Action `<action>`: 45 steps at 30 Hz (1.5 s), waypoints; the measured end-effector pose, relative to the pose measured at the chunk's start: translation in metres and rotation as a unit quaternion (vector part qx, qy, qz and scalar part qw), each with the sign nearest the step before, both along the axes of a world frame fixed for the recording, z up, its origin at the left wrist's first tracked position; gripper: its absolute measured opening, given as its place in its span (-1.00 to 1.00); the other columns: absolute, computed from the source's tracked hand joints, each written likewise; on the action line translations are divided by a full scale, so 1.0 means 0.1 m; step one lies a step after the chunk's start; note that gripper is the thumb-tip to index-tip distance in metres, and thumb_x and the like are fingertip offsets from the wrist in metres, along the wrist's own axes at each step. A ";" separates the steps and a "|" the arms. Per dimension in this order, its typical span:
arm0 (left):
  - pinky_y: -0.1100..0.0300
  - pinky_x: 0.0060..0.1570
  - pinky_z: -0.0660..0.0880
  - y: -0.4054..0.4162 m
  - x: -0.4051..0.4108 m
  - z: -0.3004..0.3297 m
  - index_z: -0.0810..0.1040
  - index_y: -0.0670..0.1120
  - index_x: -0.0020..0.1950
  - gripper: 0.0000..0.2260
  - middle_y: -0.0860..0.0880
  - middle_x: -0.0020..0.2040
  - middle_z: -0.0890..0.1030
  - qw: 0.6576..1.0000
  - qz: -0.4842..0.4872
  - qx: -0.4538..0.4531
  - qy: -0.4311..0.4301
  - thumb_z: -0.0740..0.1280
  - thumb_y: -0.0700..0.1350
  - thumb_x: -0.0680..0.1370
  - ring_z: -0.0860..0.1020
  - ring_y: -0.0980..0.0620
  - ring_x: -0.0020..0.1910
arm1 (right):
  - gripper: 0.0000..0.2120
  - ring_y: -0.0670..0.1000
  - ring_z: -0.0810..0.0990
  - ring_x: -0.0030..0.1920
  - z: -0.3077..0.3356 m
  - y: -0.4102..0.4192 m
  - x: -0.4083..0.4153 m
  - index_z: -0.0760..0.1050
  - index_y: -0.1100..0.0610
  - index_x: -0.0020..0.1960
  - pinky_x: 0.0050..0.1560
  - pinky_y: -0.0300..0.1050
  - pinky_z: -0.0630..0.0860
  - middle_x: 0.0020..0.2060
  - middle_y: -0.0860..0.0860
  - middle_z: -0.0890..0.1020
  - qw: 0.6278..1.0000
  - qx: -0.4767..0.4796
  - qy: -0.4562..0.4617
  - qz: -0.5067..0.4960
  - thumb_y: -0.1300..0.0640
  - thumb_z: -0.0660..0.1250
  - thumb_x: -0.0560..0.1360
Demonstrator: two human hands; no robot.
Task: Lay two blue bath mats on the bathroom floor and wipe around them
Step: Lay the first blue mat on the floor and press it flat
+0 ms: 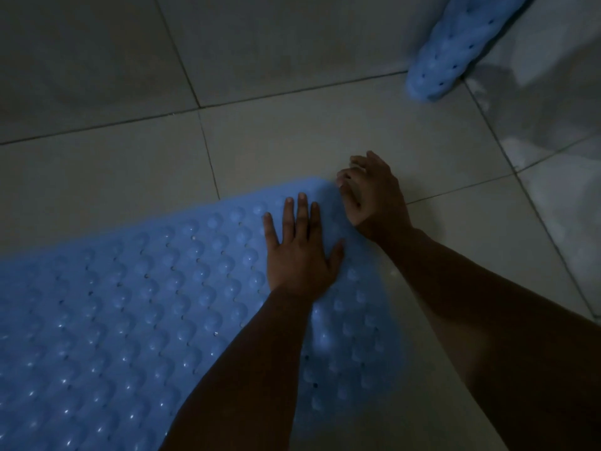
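Left hand [300,252] flat, fingers straight, pressing first blue mat [130,304] onto floor tiles [292,141]; right hand [370,193] fingers curled at its corner, grip unclear; second mat [455,47] rolled far right

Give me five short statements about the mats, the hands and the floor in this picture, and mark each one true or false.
1. The left hand lies flat, fingers straight, on the spread mat. True.
2. The second mat is spread flat beside the first. False: it is bunched up at the top right, apart from the spread one.
3. The right hand is at the spread mat's far corner, fingers curled. True.
4. The floor is wooden boards. False: it is pale tiles with dark grout lines.
5. The left hand holds a cloth. False: it holds nothing, and no cloth is in view.
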State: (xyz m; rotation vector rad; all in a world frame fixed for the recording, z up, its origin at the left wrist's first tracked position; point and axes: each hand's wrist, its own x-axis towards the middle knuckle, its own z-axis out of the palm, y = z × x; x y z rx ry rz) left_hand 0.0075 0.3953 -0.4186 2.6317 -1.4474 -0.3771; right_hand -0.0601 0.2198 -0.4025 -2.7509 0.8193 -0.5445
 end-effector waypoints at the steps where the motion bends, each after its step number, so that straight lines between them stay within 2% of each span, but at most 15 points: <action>1: -0.32 0.56 -0.21 0.00 0.00 0.02 -0.07 -0.07 0.70 -0.28 -0.10 0.70 -0.16 1.000 0.002 0.000 0.006 -0.16 0.33 0.65 -0.25 -0.11 0.66 | -0.67 0.22 0.47 0.39 0.01 0.02 -0.02 0.64 0.14 0.17 0.48 0.05 0.35 0.23 0.16 0.62 1.000 0.007 0.007 -0.005 -0.01 0.21 0.62; 4: -0.26 0.59 -0.16 -0.03 0.09 0.15 0.03 -0.04 0.69 -0.36 -0.06 0.70 -0.04 0.999 0.009 -0.013 0.042 -0.08 0.20 0.65 -0.12 -0.06 0.68 | -0.62 0.25 0.47 0.41 0.07 0.10 -0.03 0.62 0.18 0.24 0.43 0.15 0.42 0.26 0.18 0.62 0.999 0.031 0.020 -0.012 0.01 0.18 0.62; 7: -0.12 0.55 0.11 -0.04 0.27 0.35 0.25 0.00 0.64 -0.45 -0.03 0.61 0.32 0.986 0.076 -0.100 0.111 0.13 0.03 0.63 0.24 -0.02 0.60 | -0.54 0.29 0.43 0.45 0.01 0.37 -0.07 0.53 0.26 0.36 0.38 0.26 0.44 0.34 0.24 0.56 0.997 0.025 0.061 0.036 0.02 0.12 0.62; 8: -0.11 0.51 0.19 -0.05 0.33 0.40 0.28 0.01 0.62 -0.45 -0.03 0.58 0.38 0.981 0.092 -0.126 0.115 0.13 0.01 0.61 0.31 -0.05 0.56 | -0.48 0.31 0.38 0.49 -0.02 0.49 -0.10 0.47 0.27 0.42 0.39 0.30 0.41 0.41 0.25 0.50 0.994 0.030 0.093 0.057 0.00 0.07 0.62; 11: -0.14 0.48 0.22 -0.03 0.42 0.44 0.30 0.03 0.61 -0.41 -0.03 0.59 0.35 0.985 0.083 -0.143 0.049 -0.01 0.07 0.57 0.23 -0.12 0.59 | -0.25 0.26 0.06 0.63 -0.10 0.80 -0.18 0.14 0.23 0.62 0.57 0.32 0.10 0.61 0.24 0.17 0.973 0.051 0.205 0.089 -0.22 -0.06 0.58; 13: -0.16 0.51 0.17 0.00 0.41 0.37 0.29 0.02 0.60 -0.45 -0.04 0.60 0.32 0.987 0.080 -0.132 0.041 0.01 0.08 0.61 0.14 -0.14 0.63 | -0.16 0.21 -0.10 0.65 -0.13 0.89 -0.19 -0.03 0.19 0.66 0.61 0.27 -0.08 0.64 0.21 0.00 0.969 0.050 0.231 0.075 -0.33 -0.12 0.56; 14: -0.17 0.52 0.15 0.03 0.40 0.34 0.30 0.02 0.60 -0.47 -0.05 0.61 0.31 0.988 0.079 -0.130 0.037 0.04 0.08 0.63 0.12 -0.16 0.64 | -0.14 0.20 -0.13 0.65 -0.15 0.91 -0.19 -0.06 0.19 0.66 0.61 0.27 -0.11 0.64 0.21 -0.04 0.969 0.047 0.232 0.069 -0.35 -0.12 0.55; 18: -0.21 0.52 0.18 0.14 0.40 0.25 0.34 0.01 0.58 -0.45 -0.07 0.60 0.33 0.987 0.080 -0.137 0.026 0.01 0.08 0.60 0.13 -0.18 0.64 | -0.13 0.18 -0.16 0.64 -0.19 0.93 -0.20 -0.06 0.19 0.66 0.60 0.31 -0.05 0.65 0.20 -0.05 0.972 0.028 0.225 0.064 -0.37 -0.06 0.57; 26: -0.23 0.50 0.23 0.22 0.48 0.18 0.38 -0.03 0.55 -0.54 -0.09 0.58 0.36 0.988 0.077 -0.137 0.006 0.19 0.01 0.65 0.15 -0.21 0.63 | -0.21 0.13 -0.07 0.65 -0.24 0.96 -0.22 0.01 0.16 0.66 0.61 0.27 -0.01 0.65 0.15 0.03 0.983 0.015 0.176 0.041 -0.30 0.09 0.62; 35: -0.23 0.50 0.23 0.25 0.52 0.31 0.39 -0.02 0.54 -0.56 -0.09 0.57 0.37 0.986 0.075 -0.149 -0.005 0.16 0.02 0.67 0.15 -0.20 0.63 | -0.23 0.06 -0.10 0.66 -0.20 0.96 -0.21 0.01 0.10 0.66 0.63 0.19 -0.07 0.66 0.09 0.00 0.982 0.036 0.184 0.031 -0.35 -0.08 0.62; 38: -0.23 0.50 0.23 0.35 0.51 0.33 0.39 0.00 0.54 -0.56 -0.08 0.57 0.36 0.986 0.073 -0.147 -0.014 0.18 0.02 0.66 0.14 -0.19 0.63 | -0.25 0.06 -0.02 0.65 -0.19 0.96 -0.18 0.08 0.09 0.65 0.62 0.20 0.00 0.65 0.08 0.07 0.984 0.053 0.168 0.023 -0.33 -0.06 0.62; 40: -0.24 0.50 0.22 0.42 0.49 0.34 0.37 0.00 0.55 -0.55 -0.08 0.58 0.35 0.988 0.066 -0.138 -0.019 0.16 0.03 0.66 0.13 -0.19 0.64 | -0.30 0.08 0.15 0.62 -0.08 0.94 -0.09 0.12 0.07 0.64 0.58 0.19 0.16 0.62 0.06 0.21 0.984 0.084 0.154 0.011 -0.29 0.02 0.63; 43: -0.25 0.54 0.15 0.46 0.36 0.37 0.33 0.01 0.58 -0.53 -0.09 0.61 0.30 0.992 0.050 -0.118 -0.007 0.07 0.07 0.67 0.08 -0.20 0.65 | -0.34 0.16 0.56 0.35 0.23 0.81 0.04 0.07 -0.03 0.65 0.36 0.09 0.49 0.44 0.04 0.52 0.978 0.170 0.115 -0.033 -0.19 0.19 0.63; 45: -0.23 0.59 0.04 0.44 0.20 0.40 0.25 0.02 0.62 -0.51 -0.09 0.65 0.21 0.994 0.040 -0.098 0.029 0.06 0.08 0.69 -0.01 -0.18 0.67 | -0.36 0.20 0.64 0.23 0.40 0.71 0.08 0.10 0.00 0.65 0.24 0.11 0.57 0.31 0.07 0.63 0.982 0.174 0.065 -0.041 -0.09 0.24 0.64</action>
